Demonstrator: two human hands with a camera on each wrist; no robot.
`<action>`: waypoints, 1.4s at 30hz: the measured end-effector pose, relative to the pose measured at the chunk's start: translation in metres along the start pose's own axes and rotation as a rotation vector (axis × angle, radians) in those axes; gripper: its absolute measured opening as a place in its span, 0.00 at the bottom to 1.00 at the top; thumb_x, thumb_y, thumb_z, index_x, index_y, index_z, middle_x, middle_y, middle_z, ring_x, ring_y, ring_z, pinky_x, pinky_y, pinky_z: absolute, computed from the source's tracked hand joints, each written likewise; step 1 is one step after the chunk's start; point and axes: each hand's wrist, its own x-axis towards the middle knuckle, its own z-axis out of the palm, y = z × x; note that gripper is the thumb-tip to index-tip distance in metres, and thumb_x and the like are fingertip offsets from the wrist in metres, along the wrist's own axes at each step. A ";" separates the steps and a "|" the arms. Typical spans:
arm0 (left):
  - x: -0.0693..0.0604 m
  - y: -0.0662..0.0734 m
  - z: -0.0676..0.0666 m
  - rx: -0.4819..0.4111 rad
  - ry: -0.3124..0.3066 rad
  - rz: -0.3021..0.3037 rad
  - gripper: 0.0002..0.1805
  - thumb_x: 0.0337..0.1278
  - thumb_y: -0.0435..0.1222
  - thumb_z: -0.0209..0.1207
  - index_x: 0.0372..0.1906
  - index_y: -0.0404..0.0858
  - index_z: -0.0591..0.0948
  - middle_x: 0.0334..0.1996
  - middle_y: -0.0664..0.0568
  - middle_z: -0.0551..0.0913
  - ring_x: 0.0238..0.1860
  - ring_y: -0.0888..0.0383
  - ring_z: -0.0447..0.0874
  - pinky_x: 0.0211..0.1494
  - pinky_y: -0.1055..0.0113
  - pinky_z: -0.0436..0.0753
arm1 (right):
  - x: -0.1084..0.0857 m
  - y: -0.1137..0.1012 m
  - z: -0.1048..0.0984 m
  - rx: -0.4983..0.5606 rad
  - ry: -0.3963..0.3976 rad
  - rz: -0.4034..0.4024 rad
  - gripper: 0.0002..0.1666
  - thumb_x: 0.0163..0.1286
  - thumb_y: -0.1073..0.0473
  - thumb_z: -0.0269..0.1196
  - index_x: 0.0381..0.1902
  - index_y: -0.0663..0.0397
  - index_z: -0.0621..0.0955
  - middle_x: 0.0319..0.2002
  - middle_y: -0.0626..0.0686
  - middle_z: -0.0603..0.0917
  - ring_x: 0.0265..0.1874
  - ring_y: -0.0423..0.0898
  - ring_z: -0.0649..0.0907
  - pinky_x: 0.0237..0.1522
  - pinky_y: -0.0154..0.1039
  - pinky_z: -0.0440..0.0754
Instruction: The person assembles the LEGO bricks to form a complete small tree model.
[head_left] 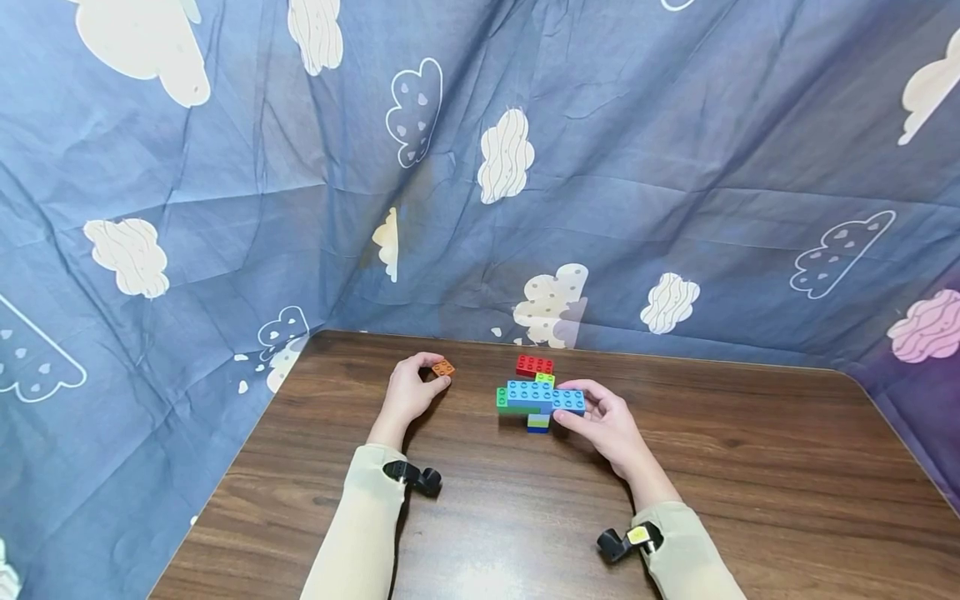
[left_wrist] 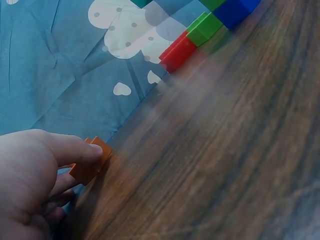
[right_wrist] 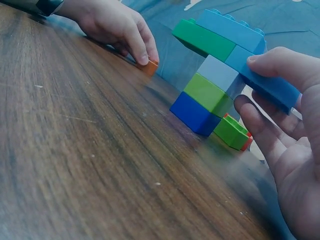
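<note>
My left hand [head_left: 411, 392] pinches a small orange toy brick [head_left: 443, 368] between thumb and fingers, low at the tabletop; the left wrist view shows the thumb across the brick [left_wrist: 89, 172]. To its right stands a brick build: dark blue [right_wrist: 196, 113], lime [right_wrist: 207, 95] and pale blue [right_wrist: 219, 75] bricks form a column under a wide top of green [right_wrist: 207, 40] and blue bricks [head_left: 529, 392]. My right hand [head_left: 609, 423] grips the blue brick [right_wrist: 270, 82] at the right end, thumb in front and fingers behind. Behind the column sit a lime brick [right_wrist: 231, 132] and a red brick [head_left: 534, 364], touching each other.
The brown wooden table [head_left: 480, 508] ends at the back against a blue cloth [head_left: 450, 250] with cloud prints. Black wrist cameras [head_left: 412, 477] are strapped at both sleeves.
</note>
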 end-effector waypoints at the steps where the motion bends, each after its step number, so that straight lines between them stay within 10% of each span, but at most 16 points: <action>1: 0.000 0.000 0.000 0.000 -0.002 -0.001 0.19 0.61 0.32 0.76 0.56 0.36 0.89 0.51 0.42 0.91 0.59 0.41 0.86 0.69 0.43 0.77 | 0.000 0.000 0.000 -0.001 0.000 -0.001 0.29 0.72 0.67 0.75 0.67 0.70 0.78 0.55 0.60 0.86 0.50 0.41 0.88 0.53 0.33 0.87; 21: 0.001 0.004 -0.003 -0.089 0.021 -0.035 0.19 0.66 0.32 0.74 0.59 0.38 0.88 0.53 0.43 0.90 0.58 0.43 0.86 0.67 0.44 0.79 | 0.001 0.000 -0.001 -0.020 0.010 0.011 0.28 0.72 0.66 0.76 0.66 0.67 0.80 0.55 0.62 0.86 0.50 0.42 0.88 0.53 0.33 0.87; 42: -0.004 0.083 -0.010 -0.253 0.013 0.177 0.18 0.68 0.33 0.72 0.60 0.37 0.88 0.48 0.45 0.89 0.45 0.51 0.87 0.50 0.60 0.85 | 0.000 -0.002 0.000 -0.009 0.002 0.004 0.29 0.72 0.66 0.75 0.67 0.68 0.79 0.56 0.63 0.86 0.50 0.41 0.88 0.54 0.33 0.87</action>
